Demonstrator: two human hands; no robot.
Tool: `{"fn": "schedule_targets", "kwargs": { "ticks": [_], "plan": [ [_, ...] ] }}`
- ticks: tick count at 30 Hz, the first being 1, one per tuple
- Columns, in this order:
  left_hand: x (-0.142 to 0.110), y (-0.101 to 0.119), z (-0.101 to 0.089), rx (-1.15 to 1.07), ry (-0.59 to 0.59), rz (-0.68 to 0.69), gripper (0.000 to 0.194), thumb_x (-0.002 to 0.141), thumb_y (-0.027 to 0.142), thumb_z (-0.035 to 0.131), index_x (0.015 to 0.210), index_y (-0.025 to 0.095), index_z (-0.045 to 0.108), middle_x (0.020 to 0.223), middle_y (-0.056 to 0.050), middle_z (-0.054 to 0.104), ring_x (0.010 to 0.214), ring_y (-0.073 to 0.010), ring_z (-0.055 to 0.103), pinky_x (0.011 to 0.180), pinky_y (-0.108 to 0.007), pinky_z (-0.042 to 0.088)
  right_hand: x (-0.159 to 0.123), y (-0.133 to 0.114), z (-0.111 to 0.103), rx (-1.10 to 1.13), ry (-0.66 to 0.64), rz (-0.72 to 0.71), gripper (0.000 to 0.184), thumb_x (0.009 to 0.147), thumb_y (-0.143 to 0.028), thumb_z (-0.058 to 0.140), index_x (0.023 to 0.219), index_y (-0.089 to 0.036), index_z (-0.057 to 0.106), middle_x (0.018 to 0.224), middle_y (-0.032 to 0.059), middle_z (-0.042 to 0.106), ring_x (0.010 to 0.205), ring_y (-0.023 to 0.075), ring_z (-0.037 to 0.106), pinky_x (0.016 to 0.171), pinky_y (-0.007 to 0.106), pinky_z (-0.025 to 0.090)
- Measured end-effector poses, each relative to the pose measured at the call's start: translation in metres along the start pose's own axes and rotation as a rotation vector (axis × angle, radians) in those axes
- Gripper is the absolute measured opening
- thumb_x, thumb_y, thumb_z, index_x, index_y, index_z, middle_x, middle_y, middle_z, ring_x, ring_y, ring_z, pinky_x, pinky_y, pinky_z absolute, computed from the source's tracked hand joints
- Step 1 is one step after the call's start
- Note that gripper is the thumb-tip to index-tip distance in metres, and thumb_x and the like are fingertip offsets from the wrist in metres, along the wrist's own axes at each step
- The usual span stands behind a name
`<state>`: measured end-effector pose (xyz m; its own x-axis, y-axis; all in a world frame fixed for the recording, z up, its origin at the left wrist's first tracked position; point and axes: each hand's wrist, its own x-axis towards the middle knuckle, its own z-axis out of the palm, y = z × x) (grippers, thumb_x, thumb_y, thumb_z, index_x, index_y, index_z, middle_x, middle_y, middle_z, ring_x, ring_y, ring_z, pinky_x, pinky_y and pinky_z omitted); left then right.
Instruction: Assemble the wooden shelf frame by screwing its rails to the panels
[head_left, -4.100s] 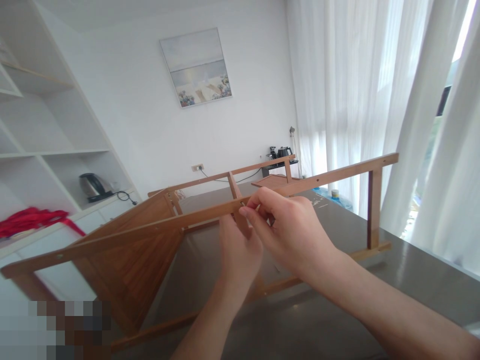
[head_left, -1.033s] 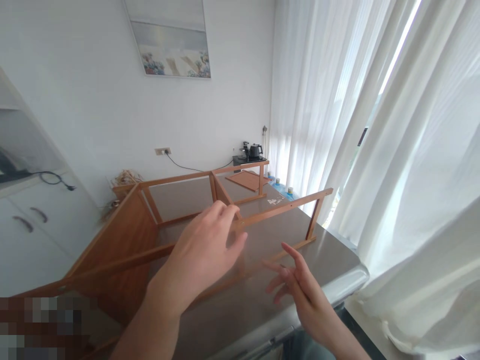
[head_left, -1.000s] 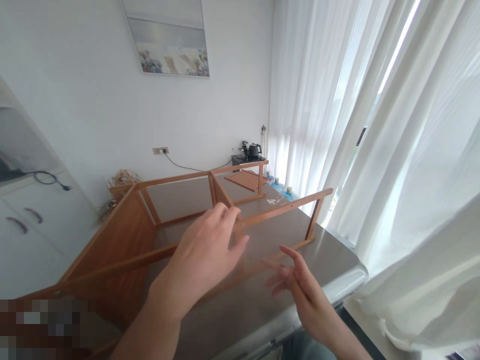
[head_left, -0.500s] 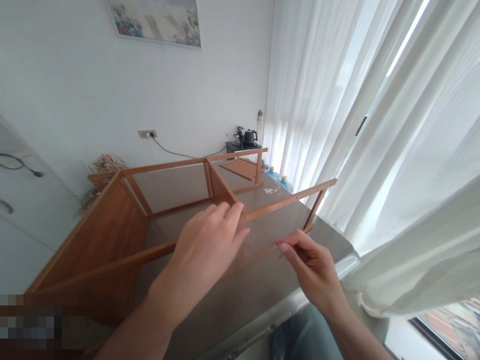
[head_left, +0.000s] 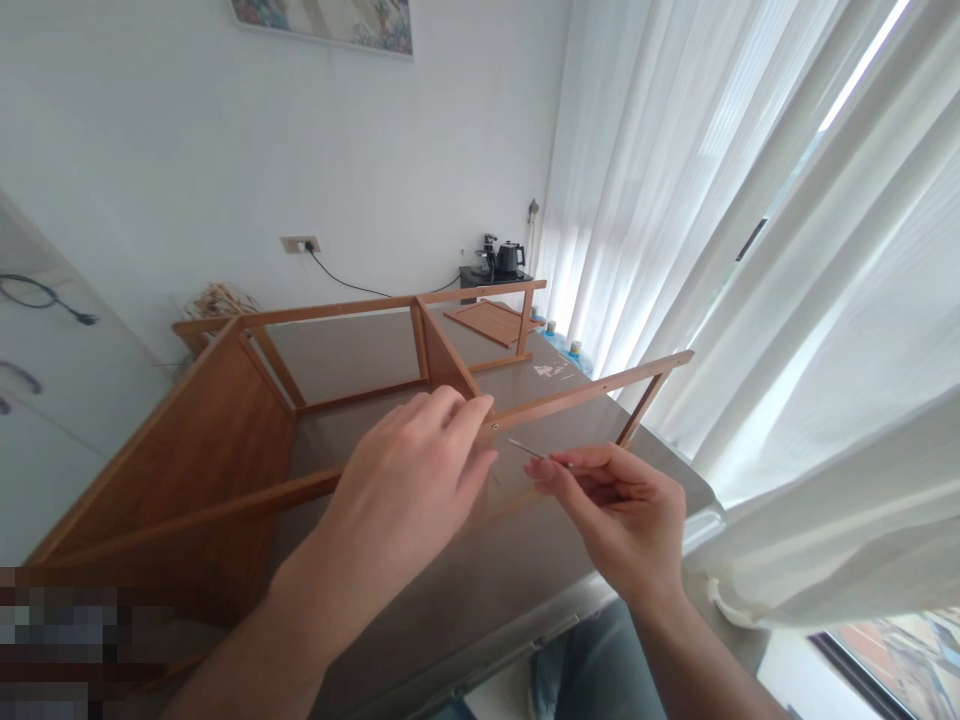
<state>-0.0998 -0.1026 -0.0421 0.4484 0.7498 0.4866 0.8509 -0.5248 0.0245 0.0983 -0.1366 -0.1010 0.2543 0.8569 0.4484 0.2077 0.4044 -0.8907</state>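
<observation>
R hand is closest: thumb and first finger pinch a thin metal pin near its back end, w/ the other fingers curled loosely below. The pin looks light, stiff and maybe slick, and it's so thin it could slip, so the spot near the back end, where the fingers have it, looks like a good place to hold. Its front end points left toward a wood rail, just short of a small hole near the rail's joint; it doesn't look to be in the hole. L hand is part open, w/ its fingers bent and the tips at the rail by that joint. It doesn't seem to grip anything tight, but it's hard to tell from this view. The rail looks light but thin, so it may wobble, and near the joint looks like the firmest place to hold. It's part of a big wood frame on a steel counter, w/ a solid wood panel on the left. Further off, a flat wood board lies on the counter, and a black kettle sits near white curtains.
</observation>
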Motion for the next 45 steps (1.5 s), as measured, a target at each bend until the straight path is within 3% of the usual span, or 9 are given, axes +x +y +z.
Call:
{"fn": "schedule_targets", "kwargs": {
  "ticks": [3, 10, 16, 21, 26, 32, 37, 43, 45],
  "plan": [
    [-0.001, -0.004, -0.004, -0.024, 0.041, -0.018, 0.03, 0.095, 0.029, 0.061, 0.125, 0.025, 0.065, 0.109, -0.006, 0.071, 0.097, -0.0248, 0.071, 0.079, -0.034, 0.055, 0.002, 0.0, 0.007, -0.04, 0.014, -0.025, 0.017, 0.082, -0.035, 0.084, 0.085, -0.02, 0.078, 0.078, 0.0067, 0.081, 0.067, 0.0228, 0.079, 0.06, 0.028, 0.066],
    [0.001, -0.008, -0.001, 0.001, -0.018, -0.012, 0.029, 0.094, 0.031, 0.064, 0.123, 0.026, 0.066, 0.105, -0.006, 0.073, 0.092, -0.0264, 0.072, 0.072, -0.034, 0.054, 0.006, 0.001, 0.011, -0.233, 0.064, -0.15, 0.011, 0.083, -0.032, 0.083, 0.082, -0.022, 0.079, 0.071, 0.0024, 0.08, 0.059, 0.0193, 0.076, 0.053, 0.024, 0.062],
    [0.002, -0.005, 0.0, 0.017, -0.018, -0.01, 0.029, 0.094, 0.032, 0.064, 0.122, 0.026, 0.066, 0.104, -0.006, 0.073, 0.094, -0.0275, 0.073, 0.073, -0.035, 0.054, 0.001, -0.005, 0.017, -0.543, 0.166, -0.393, 0.006, 0.086, -0.026, 0.078, 0.079, -0.026, 0.076, 0.063, -0.0022, 0.077, 0.051, 0.0168, 0.072, 0.053, 0.024, 0.058],
    [0.001, -0.004, 0.002, -0.022, -0.008, -0.003, 0.028, 0.095, 0.03, 0.063, 0.122, 0.027, 0.066, 0.105, -0.006, 0.073, 0.094, -0.0268, 0.072, 0.072, -0.035, 0.053, -0.003, -0.02, 0.022, -0.651, 0.122, -0.548, 0.013, 0.089, -0.021, 0.075, 0.077, -0.023, 0.072, 0.063, -0.0034, 0.076, 0.051, 0.0122, 0.071, 0.053, 0.02, 0.054],
    [0.001, -0.004, 0.001, -0.052, -0.03, -0.001, 0.029, 0.096, 0.027, 0.059, 0.125, 0.026, 0.065, 0.105, -0.005, 0.073, 0.094, -0.0258, 0.073, 0.07, -0.034, 0.053, -0.002, -0.025, 0.02, -0.502, -0.03, -0.422, 0.007, 0.091, -0.025, 0.077, 0.084, -0.023, 0.076, 0.076, -0.0016, 0.081, 0.061, 0.0141, 0.076, 0.055, 0.02, 0.055],
    [0.002, -0.002, -0.005, -0.045, -0.108, -0.016, 0.032, 0.098, 0.026, 0.057, 0.129, 0.025, 0.063, 0.107, -0.005, 0.073, 0.097, -0.0254, 0.074, 0.073, -0.035, 0.054, 0.006, -0.014, 0.017, -0.176, -0.083, -0.23, 0.007, 0.083, -0.026, 0.084, 0.083, -0.024, 0.077, 0.082, -0.0001, 0.079, 0.074, 0.0149, 0.074, 0.068, 0.021, 0.058],
    [0.002, -0.001, -0.006, -0.037, -0.137, -0.044, 0.032, 0.097, 0.026, 0.057, 0.129, 0.026, 0.062, 0.106, -0.004, 0.074, 0.096, -0.0263, 0.074, 0.071, -0.035, 0.053, 0.01, -0.01, 0.018, 0.033, -0.162, -0.05, 0.013, 0.081, -0.027, 0.086, 0.086, -0.023, 0.075, 0.08, -0.0005, 0.075, 0.071, 0.0126, 0.07, 0.062, 0.018, 0.055],
    [0.004, 0.001, -0.007, -0.031, -0.156, -0.065, 0.029, 0.098, 0.027, 0.057, 0.126, 0.027, 0.062, 0.102, -0.003, 0.074, 0.088, -0.0257, 0.074, 0.066, -0.034, 0.049, 0.011, -0.013, 0.023, 0.081, -0.145, -0.039, 0.015, 0.087, -0.027, 0.08, 0.078, -0.019, 0.07, 0.073, -0.0005, 0.072, 0.064, 0.0106, 0.066, 0.058, 0.017, 0.052],
    [0.004, 0.001, -0.008, -0.026, -0.164, -0.071, 0.029, 0.097, 0.028, 0.057, 0.126, 0.027, 0.062, 0.101, -0.003, 0.074, 0.086, -0.0259, 0.074, 0.065, -0.034, 0.049, 0.01, -0.013, 0.025, 0.074, -0.123, -0.063, 0.01, 0.088, -0.026, 0.079, 0.086, -0.02, 0.071, 0.073, -0.0004, 0.073, 0.064, 0.0118, 0.067, 0.058, 0.019, 0.054]
  ]
}}
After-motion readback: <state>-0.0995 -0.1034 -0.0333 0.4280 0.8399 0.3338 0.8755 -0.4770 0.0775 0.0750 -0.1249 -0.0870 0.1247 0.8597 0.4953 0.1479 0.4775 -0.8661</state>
